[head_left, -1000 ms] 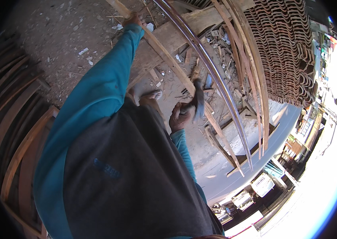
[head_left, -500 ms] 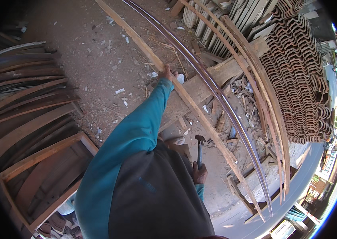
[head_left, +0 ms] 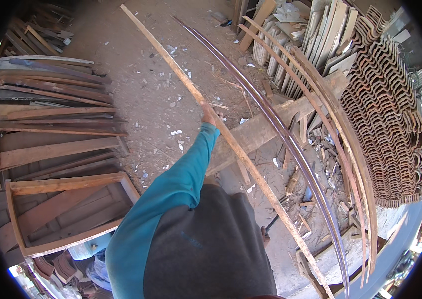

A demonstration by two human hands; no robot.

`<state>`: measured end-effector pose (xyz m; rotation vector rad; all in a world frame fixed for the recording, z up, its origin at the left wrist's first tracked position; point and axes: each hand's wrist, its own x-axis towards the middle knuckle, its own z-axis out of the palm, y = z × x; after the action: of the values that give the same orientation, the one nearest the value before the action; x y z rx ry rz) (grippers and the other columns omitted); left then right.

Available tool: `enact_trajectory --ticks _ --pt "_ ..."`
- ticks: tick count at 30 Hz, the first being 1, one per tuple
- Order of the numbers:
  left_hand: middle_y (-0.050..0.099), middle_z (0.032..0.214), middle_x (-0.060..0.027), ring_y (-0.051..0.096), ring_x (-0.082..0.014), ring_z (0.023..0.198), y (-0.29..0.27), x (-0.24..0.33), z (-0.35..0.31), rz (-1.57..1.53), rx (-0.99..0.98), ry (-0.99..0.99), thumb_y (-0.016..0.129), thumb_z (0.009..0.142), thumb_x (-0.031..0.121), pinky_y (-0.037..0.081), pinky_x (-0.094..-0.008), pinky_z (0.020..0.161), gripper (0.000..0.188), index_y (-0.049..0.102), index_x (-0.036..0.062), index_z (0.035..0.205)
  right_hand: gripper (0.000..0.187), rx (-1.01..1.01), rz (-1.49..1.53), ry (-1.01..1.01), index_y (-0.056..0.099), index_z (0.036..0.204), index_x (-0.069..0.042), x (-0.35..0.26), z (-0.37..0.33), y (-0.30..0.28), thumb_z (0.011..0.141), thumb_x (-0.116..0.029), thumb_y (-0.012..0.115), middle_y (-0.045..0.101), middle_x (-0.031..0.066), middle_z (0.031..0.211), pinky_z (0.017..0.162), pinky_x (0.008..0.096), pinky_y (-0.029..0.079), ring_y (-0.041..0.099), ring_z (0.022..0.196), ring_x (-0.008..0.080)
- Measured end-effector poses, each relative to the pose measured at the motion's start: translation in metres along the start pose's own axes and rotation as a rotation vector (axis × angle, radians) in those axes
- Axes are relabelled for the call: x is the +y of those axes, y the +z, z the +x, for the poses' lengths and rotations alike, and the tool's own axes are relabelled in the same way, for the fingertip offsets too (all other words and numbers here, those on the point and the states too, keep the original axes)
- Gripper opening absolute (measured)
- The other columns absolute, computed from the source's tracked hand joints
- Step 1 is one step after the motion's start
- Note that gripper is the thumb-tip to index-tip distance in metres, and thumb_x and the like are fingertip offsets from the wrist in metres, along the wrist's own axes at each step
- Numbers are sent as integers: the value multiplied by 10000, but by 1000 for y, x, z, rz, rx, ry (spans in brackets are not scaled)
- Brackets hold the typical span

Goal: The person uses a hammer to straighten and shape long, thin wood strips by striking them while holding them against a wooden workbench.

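My left hand (head_left: 210, 115), arm stretched forward, is closed around a long, narrow wooden strip (head_left: 251, 169). The strip slants from the far left to the near right. Beneath it lies a wide rough board (head_left: 248, 137). My right hand (head_left: 265, 237) is beside my body, partly covered by my dark shirt. From it sticks out a short dark stretch of the hammer (head_left: 272, 223) handle; I cannot make out the head. Right of the strip, a long, shiny dark curved bar (head_left: 283, 130) crosses over the board.
More long wooden strips (head_left: 339, 134) cross the board further right, beside stacked wavy roof tiles (head_left: 385, 134). Light boards (head_left: 320, 42) lean at the back right. Wooden frames and planks (head_left: 61, 185) are piled on the left. Wood scraps (head_left: 293, 182) litter the ground.
The view has shifted, so the strip's far end now shows. My right hand has drawn in against my body, and the hammer, plainly seen before, is mostly hidden. My left hand keeps its hold.
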<state>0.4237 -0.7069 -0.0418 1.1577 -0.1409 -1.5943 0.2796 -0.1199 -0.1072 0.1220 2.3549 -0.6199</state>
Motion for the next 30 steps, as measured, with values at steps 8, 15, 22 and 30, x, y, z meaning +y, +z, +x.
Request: enact_trajectory --ticks 8,15,22,30 --pt "491 677 -29 512 -197 579 0 14 -24 -23 -48 59 399 785 876 458 -313 500 766 482 149 1007 506 -126 114 152 691 1043 67 39 31 -10 896 -410 609 709 192 874 785 396 501 667 850 287" --pt "528 754 -69 515 -195 594 22 -2 -32 -155 -307 -71 370 823 850 437 -289 480 778 499 125 1075 433 -133 171 129 656 1129 33 52 22 -17 907 -332 586 705 192 917 752 361 521 678 862 275" --pt "566 867 -107 583 -220 724 19 -30 7 1 2 66 515 909 661 541 -313 609 697 466 56 1253 394 -200 61 -343 621 1215 0 22 -28 -83 919 -253 564 701 191 959 719 327 541 690 874 263" --pt "582 1302 -209 603 -316 1122 29 -48 11 558 10 119 425 973 587 481 -373 976 804 453 -126 1343 455 -760 1019 -111 505 1332 -10 -95 -109 -166 928 -209 569 680 174 929 599 283 548 697 765 213"
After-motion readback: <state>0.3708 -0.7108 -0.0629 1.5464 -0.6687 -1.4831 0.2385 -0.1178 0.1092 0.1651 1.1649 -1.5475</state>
